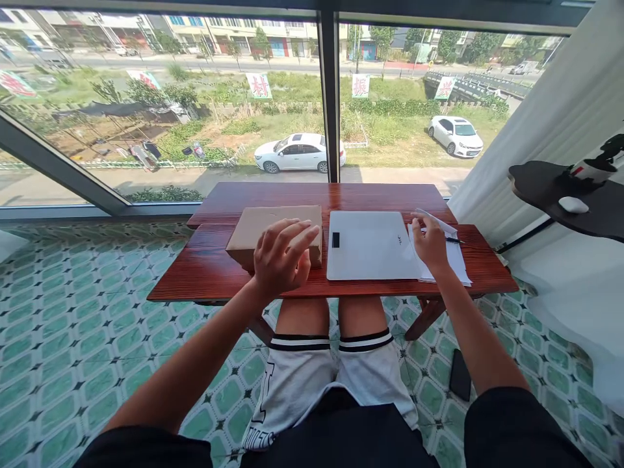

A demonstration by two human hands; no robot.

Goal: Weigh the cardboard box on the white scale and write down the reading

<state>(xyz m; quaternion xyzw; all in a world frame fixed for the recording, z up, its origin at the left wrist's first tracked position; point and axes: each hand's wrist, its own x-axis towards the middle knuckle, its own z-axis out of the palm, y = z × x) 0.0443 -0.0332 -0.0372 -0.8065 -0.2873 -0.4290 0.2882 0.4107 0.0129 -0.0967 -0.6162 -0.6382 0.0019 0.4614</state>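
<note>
My left hand [285,255] hovers over the front right part of a closed brown cardboard box [260,224], fingers spread and nothing in them. To the box's right lies a flat silver closed laptop [368,250] with a small black rectangle on its left side and a logo on its right. My right hand [429,246] is over white sheets of paper [455,263] at the laptop's right edge. Its thumb and fingers are bent together at the raised top corner of a sheet. A dark pen [454,240] rests on the papers, beside this hand.
Everything stands on a reddish-brown wooden table [195,273] before large windows. At right, a dark wavy-edged shelf [541,185] holds a white mouse-like object [573,205] and a cup-like container [592,170]. A black phone-like slab [459,375] lies on the green tiled floor [121,312]. White curtains [517,136] hang nearby.
</note>
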